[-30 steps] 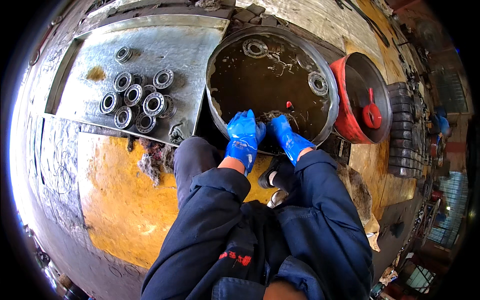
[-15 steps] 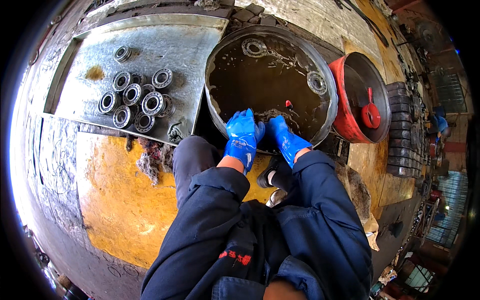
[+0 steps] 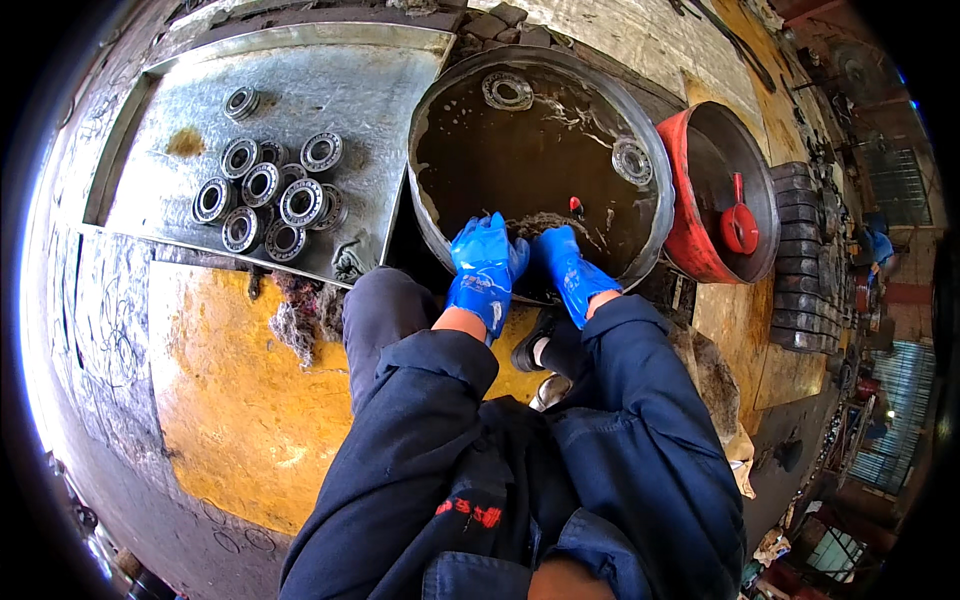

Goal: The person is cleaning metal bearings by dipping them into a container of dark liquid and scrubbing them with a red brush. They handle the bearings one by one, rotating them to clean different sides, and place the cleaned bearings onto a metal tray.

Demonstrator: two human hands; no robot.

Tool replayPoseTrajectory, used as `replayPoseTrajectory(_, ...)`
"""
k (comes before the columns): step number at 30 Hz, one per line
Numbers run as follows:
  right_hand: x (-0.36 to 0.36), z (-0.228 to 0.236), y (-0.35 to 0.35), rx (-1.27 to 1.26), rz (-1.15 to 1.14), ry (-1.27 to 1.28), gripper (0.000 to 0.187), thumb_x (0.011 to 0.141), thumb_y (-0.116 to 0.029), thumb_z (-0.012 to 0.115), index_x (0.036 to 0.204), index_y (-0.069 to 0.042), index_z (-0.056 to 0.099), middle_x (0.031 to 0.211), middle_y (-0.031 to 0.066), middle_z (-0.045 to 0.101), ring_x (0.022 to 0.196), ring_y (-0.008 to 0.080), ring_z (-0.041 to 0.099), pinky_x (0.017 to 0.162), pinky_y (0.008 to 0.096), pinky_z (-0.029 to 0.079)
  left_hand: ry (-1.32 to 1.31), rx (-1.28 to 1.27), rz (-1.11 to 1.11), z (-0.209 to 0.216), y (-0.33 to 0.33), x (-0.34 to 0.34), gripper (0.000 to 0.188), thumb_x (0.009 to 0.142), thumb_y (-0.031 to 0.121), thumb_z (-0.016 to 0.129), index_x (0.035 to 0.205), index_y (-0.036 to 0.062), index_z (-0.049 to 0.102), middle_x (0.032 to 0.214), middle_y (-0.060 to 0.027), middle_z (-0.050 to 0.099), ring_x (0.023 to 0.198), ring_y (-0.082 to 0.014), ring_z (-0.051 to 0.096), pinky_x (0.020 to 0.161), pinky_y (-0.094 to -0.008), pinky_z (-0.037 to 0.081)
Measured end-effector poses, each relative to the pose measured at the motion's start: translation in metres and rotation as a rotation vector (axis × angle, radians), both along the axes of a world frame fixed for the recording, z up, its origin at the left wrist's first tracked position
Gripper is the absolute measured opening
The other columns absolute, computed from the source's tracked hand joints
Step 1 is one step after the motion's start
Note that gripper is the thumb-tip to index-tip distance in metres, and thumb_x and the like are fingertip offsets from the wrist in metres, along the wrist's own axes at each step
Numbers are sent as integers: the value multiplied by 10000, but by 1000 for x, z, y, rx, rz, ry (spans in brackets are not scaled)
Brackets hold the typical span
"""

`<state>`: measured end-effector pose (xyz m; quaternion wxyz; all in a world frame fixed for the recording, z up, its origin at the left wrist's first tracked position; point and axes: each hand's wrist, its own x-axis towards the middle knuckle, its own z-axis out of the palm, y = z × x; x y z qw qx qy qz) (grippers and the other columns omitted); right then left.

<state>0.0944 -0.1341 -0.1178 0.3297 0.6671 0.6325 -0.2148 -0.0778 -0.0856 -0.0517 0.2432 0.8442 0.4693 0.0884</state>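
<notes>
Both hands wear blue rubber gloves and reach over the near rim of a round metal tub point(image 3: 664, 225) of murky brown liquid. My left hand point(image 3: 483, 265) has its fingers bent down and pressed together at the near left of the liquid. Close beside it, my right hand point(image 3: 568, 268) is curled with its fingertips hidden. Whatever lies between or under the fingers is out of sight; frothy streaks surround them. A metal bearing point(image 3: 507, 91) rests near the tub's far wall, and another bearing point(image 3: 631, 162) near its right wall. A small red-tipped object point(image 3: 575, 205) shows just beyond my right hand.
To the left stands a shallow metal tray point(image 3: 340, 85) with a group of several bearings point(image 3: 261, 185), one apart point(image 3: 241, 103), and a grey rag point(image 3: 350, 262). A red drum point(image 3: 685, 200) holding a red ladle point(image 3: 740, 230) adjoins the tub's right; dark stacked blocks point(image 3: 800, 260) lie beyond.
The whole view has shifted very slightly. My hands stay at the near side of the tub, and the frothy streaks around them have changed shape a little.
</notes>
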Motion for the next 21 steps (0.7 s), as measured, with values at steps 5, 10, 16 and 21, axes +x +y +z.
replayPoseTrajectory(5,30,-15,-52,499,-496,374,272,904,-280,634,1023,-69,757,1094,206,714,1042,385,693,811,412,566,7,-19,-3,3,0,2,552,803,459,692,1168,45,661,1118,-173,706,1089,-346,658,940,-460,534)
replayPoseTrajectory(10,10,7,-24,227,-298,82,309,946,-249,594,1186,-117,735,1210,168,703,1169,363,647,957,471,519,62,-97,-29,14,0,1,523,829,420,688,1187,40,663,1184,-140,703,1164,-332,629,998,-430,506)
replayPoseTrajectory(16,20,1,-39,309,-318,108,324,952,-255,567,1194,-121,734,1211,170,698,1160,362,650,950,478,515,-45,81,21,-6,-2,1,517,797,451,691,1128,54,673,1084,-160,715,1056,-344,668,914,-460,544)
replayPoseTrajectory(21,18,9,-58,604,-450,374,250,938,-226,565,1031,-97,757,1113,182,724,1052,352,700,816,459,562,1,-3,11,-1,0,2,541,795,452,692,1153,47,672,1097,-158,716,1060,-342,670,917,-456,545)
